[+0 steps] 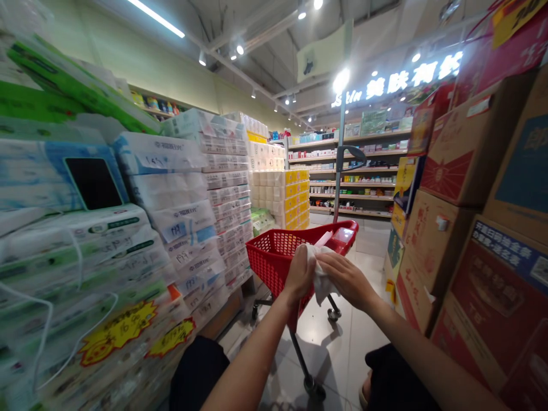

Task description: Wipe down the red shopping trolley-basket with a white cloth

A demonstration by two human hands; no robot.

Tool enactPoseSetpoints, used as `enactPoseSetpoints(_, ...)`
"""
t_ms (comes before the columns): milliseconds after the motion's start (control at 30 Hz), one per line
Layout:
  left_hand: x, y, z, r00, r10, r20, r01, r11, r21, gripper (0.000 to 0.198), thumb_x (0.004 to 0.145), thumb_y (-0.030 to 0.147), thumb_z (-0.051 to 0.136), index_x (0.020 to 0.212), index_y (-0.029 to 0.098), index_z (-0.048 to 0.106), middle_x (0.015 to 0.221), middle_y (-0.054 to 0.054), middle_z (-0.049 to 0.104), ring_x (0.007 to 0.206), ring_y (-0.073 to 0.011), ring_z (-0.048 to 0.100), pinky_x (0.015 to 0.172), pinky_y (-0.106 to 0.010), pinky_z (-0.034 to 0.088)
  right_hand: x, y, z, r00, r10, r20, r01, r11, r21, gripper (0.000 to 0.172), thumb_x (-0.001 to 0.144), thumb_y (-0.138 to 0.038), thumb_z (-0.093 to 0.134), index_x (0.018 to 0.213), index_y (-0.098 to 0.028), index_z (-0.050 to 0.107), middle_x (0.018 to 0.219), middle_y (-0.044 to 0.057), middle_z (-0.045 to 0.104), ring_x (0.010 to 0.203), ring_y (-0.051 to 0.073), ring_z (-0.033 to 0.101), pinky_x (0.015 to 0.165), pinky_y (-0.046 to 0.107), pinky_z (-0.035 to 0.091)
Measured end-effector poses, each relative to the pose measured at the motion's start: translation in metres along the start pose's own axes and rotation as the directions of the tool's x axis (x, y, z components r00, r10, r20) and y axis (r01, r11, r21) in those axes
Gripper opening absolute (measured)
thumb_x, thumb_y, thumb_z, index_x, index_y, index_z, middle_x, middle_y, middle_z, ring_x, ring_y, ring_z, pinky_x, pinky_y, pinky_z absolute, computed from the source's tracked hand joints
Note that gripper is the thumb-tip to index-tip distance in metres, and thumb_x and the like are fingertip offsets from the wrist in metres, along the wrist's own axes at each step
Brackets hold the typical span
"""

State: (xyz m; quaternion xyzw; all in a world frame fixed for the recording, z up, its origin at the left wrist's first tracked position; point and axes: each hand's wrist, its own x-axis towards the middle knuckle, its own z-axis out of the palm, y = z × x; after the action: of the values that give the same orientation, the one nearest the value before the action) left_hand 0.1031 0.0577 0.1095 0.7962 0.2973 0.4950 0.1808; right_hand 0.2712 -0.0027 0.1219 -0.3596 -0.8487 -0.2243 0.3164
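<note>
My left hand (298, 275) is closed around a crumpled white tissue (321, 281), held in front of me. My right hand (349, 278) lies over the tissue's right side with its fingers pressed on it. Both hands hover just above the near rim of a red shopping cart (274, 257), which stands on the grey tiled floor in the aisle. My knees in dark clothing show at the bottom.
Stacked packs of toilet paper and tissue (171, 217) with yellow price tags line the left side. Brown and red cardboard boxes (466, 228) are piled on the right. Shelves of goods (355, 171) and a pole (339, 171) stand beyond the cart.
</note>
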Motion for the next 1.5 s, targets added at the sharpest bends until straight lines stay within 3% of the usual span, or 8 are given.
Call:
enactPoseSetpoints(167, 0.01, -0.003, -0.019, 0.986, 0.118, 0.119, -0.11, 0.991, -0.071, 0.048, 0.098, 0.051, 0.022, 0.127, 0.022, 0.046, 0.133, -0.009, 0.05, 0.126, -0.024, 0.044, 0.109, -0.042, 0.034, -0.006, 0.038, 0.008, 0.996, 0.077, -0.034, -0.077, 0.997, 0.026, 0.039, 0.097, -0.026, 0.039, 0.134, -0.022, 0.05, 0.131, 0.008, 0.058, 0.125, 0.021, 0.051, 0.106, 0.043, 0.043)
enactPoseSetpoints(467, 0.023, -0.019, -0.017, 0.993, 0.028, 0.116, -0.04, 0.994, 0.103, 0.058, 0.089, 0.054, 0.05, 0.137, 0.026, 0.035, 0.141, -0.009, 0.046, 0.13, -0.0277, 0.043, 0.109, -0.048, 0.031, 0.0, 0.08, 0.015, 0.99, 0.139, -0.004, -0.139, 0.986, -0.095, 0.038, 0.098, -0.029, 0.037, 0.133, -0.023, 0.051, 0.133, 0.007, 0.058, 0.125, 0.02, 0.052, 0.11, 0.045, 0.039)
enactPoseSetpoints(733, 0.047, -0.049, -0.043, 0.964, 0.05, 0.262, -0.081, 0.991, 0.107, 0.079, 0.072, 0.058, 0.07, 0.138, 0.026, 0.038, 0.128, -0.009, 0.055, 0.118, -0.0297, 0.051, 0.103, -0.046, 0.036, 0.025, 0.109, 0.043, 0.977, 0.214, 0.002, -0.213, 0.97, -0.119, 0.038, 0.098, -0.032, 0.034, 0.131, -0.023, 0.05, 0.132, 0.008, 0.057, 0.124, 0.021, 0.051, 0.104, 0.042, 0.043)
enactPoseSetpoints(967, 0.061, -0.074, -0.059, 0.912, 0.03, 0.409, -0.055, 0.997, 0.05, 0.043, 0.078, 0.061, 0.063, 0.088, 0.019, 0.067, 0.098, -0.003, 0.053, 0.093, -0.019, 0.055, 0.085, -0.03, 0.044, 0.031, 0.162, 0.044, 0.852, 0.518, 0.069, -0.489, 0.837, -0.247, 0.037, 0.099, -0.035, 0.029, 0.123, -0.021, 0.052, 0.121, 0.011, 0.063, 0.108, 0.025, 0.06, 0.081, 0.038, 0.05)
enactPoseSetpoints(1100, 0.079, -0.073, -0.079, 0.822, 0.033, 0.569, -0.097, 0.992, 0.083, 0.04, 0.079, 0.057, 0.063, 0.089, 0.019, 0.065, 0.09, -0.001, 0.057, 0.086, -0.0166, 0.056, 0.078, -0.026, 0.045, 0.052, 0.152, 0.047, 0.849, 0.526, 0.056, -0.497, 0.83, -0.253, 0.038, 0.097, -0.044, 0.033, 0.116, -0.017, 0.054, 0.117, 0.014, 0.063, 0.104, 0.026, 0.06, 0.081, 0.038, 0.048)
enactPoseSetpoints(1233, 0.103, -0.054, -0.084, 0.739, -0.253, 0.624, -0.155, 0.837, 0.524, 0.034, 0.069, 0.042, 0.076, 0.093, 0.021, 0.065, 0.087, 0.001, 0.065, 0.084, -0.0179, 0.06, 0.081, -0.026, 0.046, 0.076, 0.118, 0.061, 0.913, 0.403, 0.067, -0.391, 0.909, -0.143, 0.039, 0.095, -0.044, 0.04, 0.122, -0.018, 0.052, 0.122, 0.012, 0.059, 0.112, 0.024, 0.055, 0.091, 0.037, 0.044)
enactPoseSetpoints(1333, 0.106, -0.04, -0.066, 0.784, -0.389, 0.484, -0.146, 0.642, 0.752, 0.035, 0.068, 0.033, 0.076, 0.098, 0.019, 0.065, 0.093, -0.005, 0.069, 0.092, -0.0233, 0.064, 0.087, -0.032, 0.046, 0.085, 0.088, 0.075, 0.946, 0.32, 0.052, -0.316, 0.946, -0.066, 0.04, 0.096, -0.039, 0.041, 0.129, -0.019, 0.049, 0.121, 0.01, 0.062, 0.113, 0.023, 0.054, 0.097, 0.038, 0.041)
enactPoseSetpoints(1500, 0.078, -0.035, -0.042, 0.903, -0.341, 0.262, -0.038, 0.542, 0.84, 0.029, 0.086, 0.028, 0.055, 0.107, 0.009, 0.061, 0.105, -0.02, 0.066, 0.098, -0.0316, 0.064, 0.087, -0.042, 0.046, 0.088, 0.058, 0.094, 0.988, 0.148, -0.035, -0.149, 0.989, -0.011, 0.045, 0.096, -0.032, 0.04, 0.141, -0.026, 0.042, 0.134, 0.006, 0.056, 0.126, 0.022, 0.046, 0.107, 0.041, 0.035)
